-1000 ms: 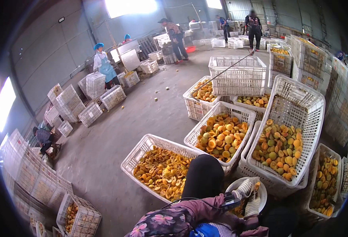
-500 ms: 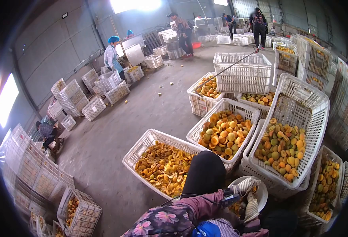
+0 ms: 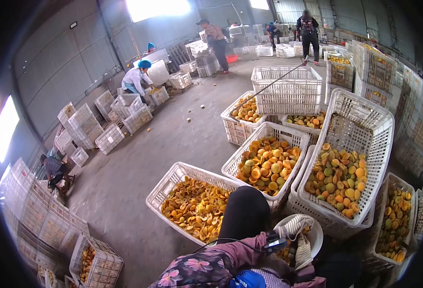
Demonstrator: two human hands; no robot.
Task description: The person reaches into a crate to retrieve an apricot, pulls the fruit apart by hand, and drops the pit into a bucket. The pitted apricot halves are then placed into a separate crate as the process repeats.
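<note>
Both my hands wear pale striped work gloves and are close together over a white bucket (image 3: 320,236) at the bottom, just right of my dark-clad knee. My left hand (image 3: 294,226) reaches across its top, fingers curled. Below it, my right hand (image 3: 304,250) is bent inward with fingers closed. What they grip is hidden; some orange fruit shows between and below them. Left of the knee, a white crate (image 3: 169,181) holds flattened orange fruit halves. Behind it, another crate (image 3: 288,128) has rounder, peach-like halves. To the right, a tilted crate (image 3: 353,132) holds greenish-orange fruit.
Stacked crates (image 3: 377,72) line the right side, more crates (image 3: 34,211) the left. A long thin pole (image 3: 274,84) leans across the crates ahead. Fruit pieces lie on the concrete floor (image 3: 134,187). Several people work farther off, one in a blue cap (image 3: 135,79) bending over a crate.
My view has shifted slightly, while my hands stay at the bucket. The distant person in the blue cap has bent down toward a crate.
</note>
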